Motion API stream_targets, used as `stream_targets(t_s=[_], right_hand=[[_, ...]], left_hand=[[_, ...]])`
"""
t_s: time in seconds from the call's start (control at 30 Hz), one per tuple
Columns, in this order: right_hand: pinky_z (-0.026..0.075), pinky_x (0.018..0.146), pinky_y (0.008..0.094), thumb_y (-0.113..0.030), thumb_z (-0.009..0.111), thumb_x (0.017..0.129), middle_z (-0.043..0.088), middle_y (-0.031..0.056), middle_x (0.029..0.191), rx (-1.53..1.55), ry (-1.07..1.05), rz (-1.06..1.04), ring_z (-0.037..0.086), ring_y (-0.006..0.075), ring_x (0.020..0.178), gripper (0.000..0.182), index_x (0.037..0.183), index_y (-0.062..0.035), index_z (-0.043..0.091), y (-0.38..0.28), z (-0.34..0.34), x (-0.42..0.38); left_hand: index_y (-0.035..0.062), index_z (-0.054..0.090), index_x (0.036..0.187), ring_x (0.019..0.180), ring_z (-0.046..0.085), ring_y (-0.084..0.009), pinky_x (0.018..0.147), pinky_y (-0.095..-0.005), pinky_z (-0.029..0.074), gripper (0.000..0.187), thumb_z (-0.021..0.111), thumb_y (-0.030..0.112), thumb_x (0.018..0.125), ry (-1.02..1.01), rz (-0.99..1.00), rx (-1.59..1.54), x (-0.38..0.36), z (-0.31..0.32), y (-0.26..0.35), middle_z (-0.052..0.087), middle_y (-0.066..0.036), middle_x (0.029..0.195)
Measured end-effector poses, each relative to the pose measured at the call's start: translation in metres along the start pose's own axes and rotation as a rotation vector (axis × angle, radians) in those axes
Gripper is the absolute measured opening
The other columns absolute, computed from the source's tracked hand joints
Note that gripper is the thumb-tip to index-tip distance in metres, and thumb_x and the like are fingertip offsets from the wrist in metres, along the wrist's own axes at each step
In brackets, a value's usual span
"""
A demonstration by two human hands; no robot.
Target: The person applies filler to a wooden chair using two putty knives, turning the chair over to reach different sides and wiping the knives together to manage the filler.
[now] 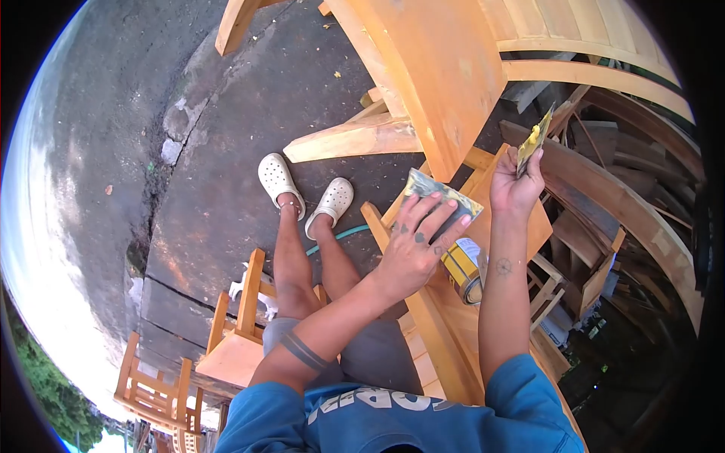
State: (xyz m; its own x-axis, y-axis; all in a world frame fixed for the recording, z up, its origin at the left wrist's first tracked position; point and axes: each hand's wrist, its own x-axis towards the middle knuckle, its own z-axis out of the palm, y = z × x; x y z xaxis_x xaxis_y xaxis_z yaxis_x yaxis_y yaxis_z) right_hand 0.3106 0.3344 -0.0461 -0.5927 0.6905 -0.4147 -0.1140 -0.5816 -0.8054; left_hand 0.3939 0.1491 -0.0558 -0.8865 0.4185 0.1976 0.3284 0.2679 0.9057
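A round metal tin (462,270), lying tilted on the plank (445,317), is seen by the left hand (414,249), which is pressed flat on sandpaper (432,189). A putty knife (533,140) is gripped by the right hand (516,185).

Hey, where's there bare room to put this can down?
Bare pavement lies left of the white shoes. The sloping board above the left hand is bare too, but tilted. It is crowded around the can and at the right, by the stacked wood beyond the right hand.
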Motion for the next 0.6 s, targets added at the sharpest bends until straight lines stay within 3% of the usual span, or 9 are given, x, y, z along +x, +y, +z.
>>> stream_targets(t_s=[0.07, 0.17, 0.2, 0.23, 0.3, 0.33, 0.4, 0.5, 0.6], right_hand=[[0.032, 0.052, 0.0229, -0.021, 0.044, 0.097, 0.044, 0.0033, 0.073, 0.010, -0.017, 0.003, 0.038, 0.0117, 0.062, 0.021, 0.095, -0.0010, 0.050, -0.002, 0.002, -0.003], [0.033, 0.053, 0.0226, -0.020, 0.043, 0.098, 0.044, 0.0039, 0.073, 0.042, -0.065, 0.017, 0.038, 0.0117, 0.062, 0.021, 0.094, -0.0008, 0.050, -0.008, -0.001, 0.000], [0.033, 0.053, 0.0225, -0.020, 0.043, 0.098, 0.044, 0.0041, 0.073, 0.037, -0.074, 0.021, 0.038, 0.0117, 0.062, 0.020, 0.094, -0.0008, 0.050, -0.010, -0.003, -0.001], [0.033, 0.053, 0.0224, -0.020, 0.043, 0.098, 0.044, 0.0042, 0.073, 0.042, -0.092, 0.027, 0.038, 0.0117, 0.062, 0.020, 0.094, -0.0008, 0.049, -0.010, -0.002, 0.001], [0.033, 0.053, 0.0224, -0.019, 0.043, 0.098, 0.044, 0.0042, 0.073, 0.049, -0.078, 0.019, 0.038, 0.0117, 0.062, 0.020, 0.093, -0.0011, 0.049, -0.010, 0.000, 0.001], [0.033, 0.053, 0.0224, -0.019, 0.043, 0.098, 0.044, 0.0042, 0.073, 0.055, -0.067, 0.015, 0.038, 0.0117, 0.062, 0.019, 0.093, -0.0013, 0.048, -0.009, 0.000, 0.000], [0.033, 0.052, 0.0224, -0.019, 0.043, 0.098, 0.043, 0.0039, 0.072, 0.061, -0.051, 0.015, 0.038, 0.0114, 0.062, 0.019, 0.093, -0.0016, 0.048, -0.008, -0.002, -0.001], [0.033, 0.052, 0.0224, -0.019, 0.043, 0.098, 0.041, 0.0034, 0.071, 0.041, -0.053, 0.023, 0.037, 0.0112, 0.062, 0.019, 0.092, -0.0022, 0.047, -0.005, -0.003, -0.005], [0.033, 0.052, 0.0224, -0.019, 0.043, 0.098, 0.040, 0.0030, 0.071, 0.027, -0.070, 0.031, 0.036, 0.0112, 0.061, 0.019, 0.091, -0.0025, 0.047, -0.007, -0.006, -0.008]], left_hand=[[0.0118, 0.056, 0.124, 0.124, 0.040, -0.0367, 0.103, -0.0508, 0.034, 0.068, 0.057, -0.012, 0.061, -0.113, 0.003, -0.118, -0.011, 0.002, 0.007, 0.044, -0.015, 0.131], [0.0121, 0.052, 0.128, 0.123, 0.041, -0.0365, 0.103, -0.0488, 0.035, 0.070, 0.054, -0.016, 0.064, 0.012, -0.096, -0.224, -0.013, -0.027, 0.004, 0.042, -0.019, 0.131], [0.0090, 0.051, 0.130, 0.120, 0.046, -0.0378, 0.101, -0.0420, 0.038, 0.075, 0.045, -0.022, 0.061, 0.074, -0.182, -0.281, -0.011, -0.040, 0.002, 0.043, -0.022, 0.131], [0.0044, 0.045, 0.133, 0.115, 0.052, -0.0363, 0.099, -0.0351, 0.040, 0.076, 0.038, -0.023, 0.063, 0.094, -0.272, -0.378, -0.008, -0.056, -0.002, 0.047, -0.023, 0.129], [0.0007, 0.031, 0.140, 0.115, 0.054, -0.0267, 0.099, -0.0304, 0.041, 0.079, 0.033, -0.021, 0.064, 0.145, -0.688, -0.739, -0.003, -0.084, -0.011, 0.052, -0.018, 0.127], [-0.0013, 0.033, 0.139, 0.112, 0.056, -0.0238, 0.097, -0.0305, 0.043, 0.079, 0.035, -0.021, 0.063, 0.232, -0.893, -1.020, 0.002, -0.096, -0.021, 0.054, -0.018, 0.125], [-0.0047, 0.038, 0.134, 0.108, 0.058, -0.0225, 0.096, -0.0328, 0.046, 0.068, 0.040, -0.019, 0.067, 0.265, -1.047, -1.537, 0.008, -0.121, -0.047, 0.056, -0.020, 0.120], [-0.0059, 0.047, 0.123, 0.098, 0.062, -0.0221, 0.087, -0.0358, 0.053, 0.043, 0.049, -0.011, 0.081, 0.260, -0.988, -1.671, 0.012, -0.135, -0.069, 0.059, -0.017, 0.112], [-0.0045, 0.050, 0.121, 0.093, 0.064, -0.0197, 0.082, -0.0332, 0.055, 0.037, 0.051, -0.007, 0.084, 0.257, -0.832, -1.583, 0.043, -0.148, -0.080, 0.060, -0.016, 0.109]])
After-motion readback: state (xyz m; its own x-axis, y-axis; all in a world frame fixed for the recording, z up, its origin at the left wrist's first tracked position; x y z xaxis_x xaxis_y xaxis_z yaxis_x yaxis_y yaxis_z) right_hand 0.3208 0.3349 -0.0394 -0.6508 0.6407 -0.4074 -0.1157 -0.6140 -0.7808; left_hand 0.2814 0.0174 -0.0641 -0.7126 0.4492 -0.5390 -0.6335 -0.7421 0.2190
